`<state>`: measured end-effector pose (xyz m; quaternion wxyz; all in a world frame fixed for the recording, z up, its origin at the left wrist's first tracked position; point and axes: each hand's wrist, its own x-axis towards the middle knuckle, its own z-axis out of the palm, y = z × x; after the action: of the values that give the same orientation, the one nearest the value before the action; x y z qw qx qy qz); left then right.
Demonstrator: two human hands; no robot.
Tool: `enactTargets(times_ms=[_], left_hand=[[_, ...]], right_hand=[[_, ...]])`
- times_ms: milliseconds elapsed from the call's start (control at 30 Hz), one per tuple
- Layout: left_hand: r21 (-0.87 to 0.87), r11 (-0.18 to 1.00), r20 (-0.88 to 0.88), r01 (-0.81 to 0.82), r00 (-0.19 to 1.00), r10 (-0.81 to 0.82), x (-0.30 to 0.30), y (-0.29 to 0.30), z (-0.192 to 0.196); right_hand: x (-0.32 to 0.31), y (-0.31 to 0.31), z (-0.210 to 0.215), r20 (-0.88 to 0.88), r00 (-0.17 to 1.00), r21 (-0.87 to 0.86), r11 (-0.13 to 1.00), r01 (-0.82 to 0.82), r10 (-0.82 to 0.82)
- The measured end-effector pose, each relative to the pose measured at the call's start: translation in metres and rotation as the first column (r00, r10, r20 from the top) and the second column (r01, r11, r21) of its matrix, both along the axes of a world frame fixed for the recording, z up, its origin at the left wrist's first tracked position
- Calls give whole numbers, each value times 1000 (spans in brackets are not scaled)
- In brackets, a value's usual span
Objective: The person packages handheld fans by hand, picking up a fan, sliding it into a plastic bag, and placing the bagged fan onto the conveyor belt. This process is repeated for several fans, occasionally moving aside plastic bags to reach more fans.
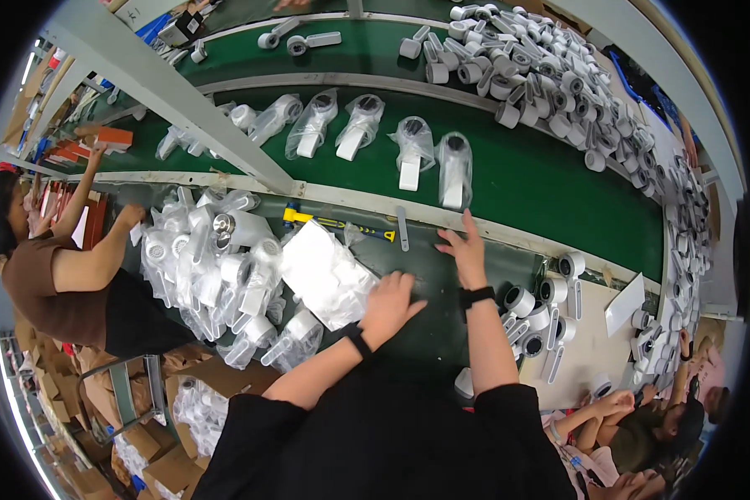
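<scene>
My left hand point(391, 306) lies at the right edge of a stack of white plastic bags point(323, 271), thumb apart from the fingers and nothing visibly held. Raised near the rail of the green conveyor, my right hand point(467, 254) is open with fingers spread. Just beyond its fingertips, a white handheld appliance in a clear bag point(454, 171) lies on the belt. To its left is another bagged appliance point(412, 154). A slim grey handle-like strip point(402, 229) rests against the rail between my hands, beside a yellow and blue hammer point(337, 223).
A heap of bagged appliances point(200, 258) covers the bench at left, by a co-worker point(71, 258) holding an orange box point(114, 137). Unbagged appliances point(533, 321) stand at my right. A large pile of them point(550, 83) fills the far right. A slanted metal post point(183, 104) crosses the left.
</scene>
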<state>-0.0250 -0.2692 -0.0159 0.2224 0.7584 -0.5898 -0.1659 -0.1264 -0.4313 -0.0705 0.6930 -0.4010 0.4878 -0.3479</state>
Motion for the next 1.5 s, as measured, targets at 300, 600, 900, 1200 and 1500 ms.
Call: enactTargets(times_ms=[300, 600, 900, 1200, 1500], left_hand=[[250, 968, 289, 29, 952, -104, 28, 109, -40], [-36, 952, -175, -303, 940, 293, 39, 124, -43], [211, 893, -621, -397, 652, 436, 40, 127, -40], [-27, 908, -163, -417, 898, 408, 21, 115, -35], [233, 841, -469, -489, 701, 537, 38, 127, -50]], right_hand=[[-180, 69, 45, -996, 84, -46, 915, -400, -14], [-148, 78, -4, -820, 570, -285, 898, -335, -47], [-37, 159, 15, 445, 830, 424, 737, -527, 337], [-3, 169, -16, 514, 811, 393, 764, -512, 279], [-30, 157, 8, 378, 811, 334, 752, -569, 446]])
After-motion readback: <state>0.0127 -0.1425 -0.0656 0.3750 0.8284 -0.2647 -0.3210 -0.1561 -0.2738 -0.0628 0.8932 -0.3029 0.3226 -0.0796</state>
